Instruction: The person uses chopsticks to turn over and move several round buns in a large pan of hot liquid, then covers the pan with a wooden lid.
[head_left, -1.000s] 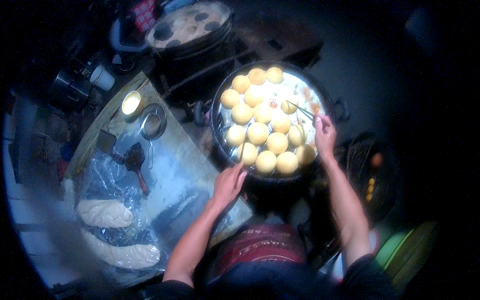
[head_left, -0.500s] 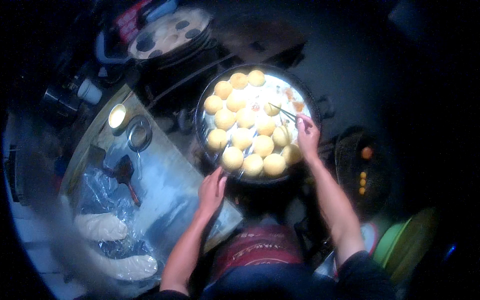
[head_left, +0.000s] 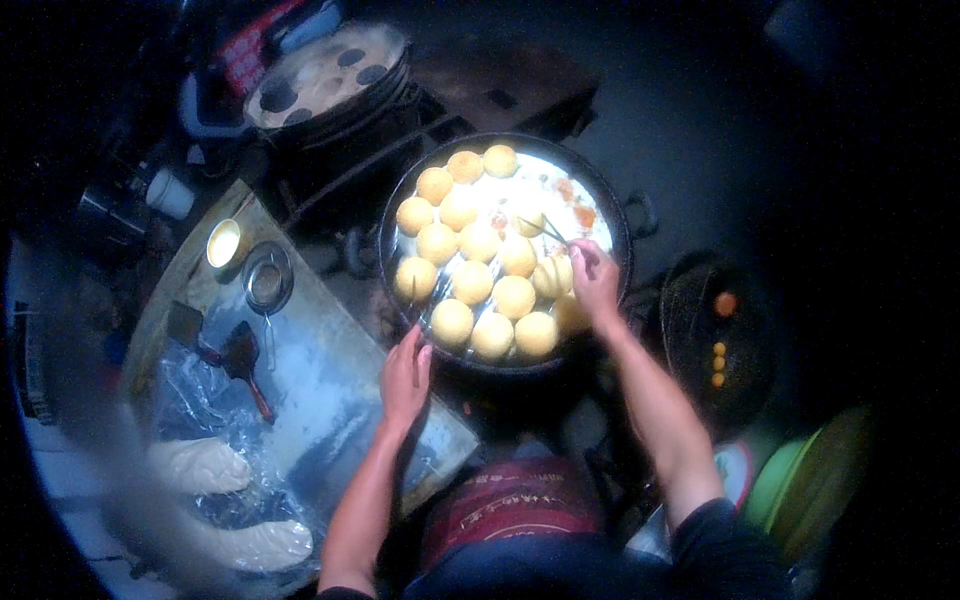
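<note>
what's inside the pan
The pan holds golden balls and, at its far right, reddish bits. Whatever lies beneath the balls or the right hand is covered.

Top [head_left: 540,575]: dark, bluish
Sleeves [head_left: 705,545]: dark, ending near the elbows
Apron-like cloth [head_left: 512,508]: red, pale printed markings
Hands [head_left: 597,285]: bare

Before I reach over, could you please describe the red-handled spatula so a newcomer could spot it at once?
Left of the big pan of golden balls is a bluish counter. The spatula lies there beside crumpled clear plastic; its reddish handle sets it apart from its neighbours.
</note>
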